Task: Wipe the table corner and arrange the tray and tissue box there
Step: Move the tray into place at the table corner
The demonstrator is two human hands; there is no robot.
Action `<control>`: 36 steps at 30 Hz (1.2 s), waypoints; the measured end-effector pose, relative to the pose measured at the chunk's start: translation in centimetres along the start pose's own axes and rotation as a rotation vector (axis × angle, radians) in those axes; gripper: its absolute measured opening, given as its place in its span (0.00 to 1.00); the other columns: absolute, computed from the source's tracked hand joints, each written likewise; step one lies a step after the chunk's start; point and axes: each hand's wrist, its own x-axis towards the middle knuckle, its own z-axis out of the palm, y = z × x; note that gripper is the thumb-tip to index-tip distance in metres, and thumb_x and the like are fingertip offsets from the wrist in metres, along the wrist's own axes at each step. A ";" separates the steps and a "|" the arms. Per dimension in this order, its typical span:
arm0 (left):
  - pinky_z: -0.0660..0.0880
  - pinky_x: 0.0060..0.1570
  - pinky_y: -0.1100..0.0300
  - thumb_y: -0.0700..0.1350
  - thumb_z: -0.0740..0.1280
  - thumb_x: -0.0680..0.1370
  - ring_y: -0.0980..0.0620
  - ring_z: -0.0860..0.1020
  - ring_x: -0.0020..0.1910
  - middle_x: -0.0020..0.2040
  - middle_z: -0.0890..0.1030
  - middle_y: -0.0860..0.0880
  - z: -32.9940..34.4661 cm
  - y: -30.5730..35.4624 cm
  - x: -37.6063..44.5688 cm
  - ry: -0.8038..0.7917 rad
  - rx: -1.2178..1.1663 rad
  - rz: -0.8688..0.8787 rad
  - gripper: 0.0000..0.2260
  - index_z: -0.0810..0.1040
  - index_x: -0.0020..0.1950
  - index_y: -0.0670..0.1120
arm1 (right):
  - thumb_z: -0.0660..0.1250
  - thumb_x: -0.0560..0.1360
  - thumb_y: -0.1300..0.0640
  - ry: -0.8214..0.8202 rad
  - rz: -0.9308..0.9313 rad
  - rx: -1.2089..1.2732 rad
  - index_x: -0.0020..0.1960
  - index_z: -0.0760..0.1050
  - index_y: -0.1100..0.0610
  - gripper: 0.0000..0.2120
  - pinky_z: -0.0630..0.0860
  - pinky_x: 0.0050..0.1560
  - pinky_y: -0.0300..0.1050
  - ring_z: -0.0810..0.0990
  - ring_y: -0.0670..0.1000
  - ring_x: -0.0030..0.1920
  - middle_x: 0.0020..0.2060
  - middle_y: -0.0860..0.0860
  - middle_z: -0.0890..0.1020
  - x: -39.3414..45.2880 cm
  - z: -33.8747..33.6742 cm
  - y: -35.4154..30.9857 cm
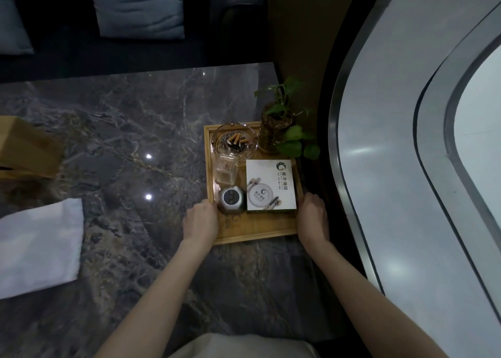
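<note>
A wooden tray [254, 228] rests at the right edge of the dark marble table [130, 129], close to its far right corner. My left hand [201, 220] grips the tray's left rim and my right hand [313, 216] grips its right rim. On the tray stand a glass ashtray [233, 142] with cigarette butts, a small clear glass [225, 171], a grey round device [231, 199], a white printed box [270, 185] and a plant in a glass jar [275, 131]. The wooden tissue box [25, 147] sits at the far left. A white cloth [40, 246] lies near left.
A dark sofa [217, 26] with grey cushions [138, 6] runs behind the table. To the right, a curved window frame [349, 167] borders the table's edge. Bare marble spreads between the tray and the tissue box.
</note>
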 end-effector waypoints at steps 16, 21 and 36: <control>0.48 0.73 0.52 0.54 0.50 0.79 0.49 0.47 0.75 0.77 0.45 0.45 4.2 -1.9 -8.4 0.101 -0.172 0.172 0.30 0.42 0.75 0.43 | 0.51 0.79 0.57 -0.123 -0.226 0.016 0.75 0.49 0.57 0.26 0.46 0.75 0.50 0.50 0.51 0.75 0.75 0.53 0.55 -7.3 0.8 2.5; 0.43 0.74 0.53 0.55 0.47 0.79 0.54 0.35 0.72 0.72 0.33 0.49 5.8 -2.5 -10.2 0.030 -0.143 0.208 0.30 0.31 0.70 0.46 | 0.37 0.74 0.42 -0.204 -0.278 -0.067 0.75 0.41 0.56 0.33 0.39 0.74 0.49 0.37 0.44 0.73 0.76 0.51 0.46 -9.6 1.3 3.1; 0.36 0.70 0.55 0.66 0.23 0.66 0.50 0.33 0.72 0.71 0.30 0.45 6.1 -2.7 -9.0 -0.055 0.000 0.237 0.37 0.27 0.69 0.44 | 0.34 0.72 0.39 -0.225 -0.211 -0.098 0.70 0.29 0.56 0.33 0.32 0.72 0.45 0.32 0.46 0.72 0.71 0.49 0.32 -8.4 2.0 2.5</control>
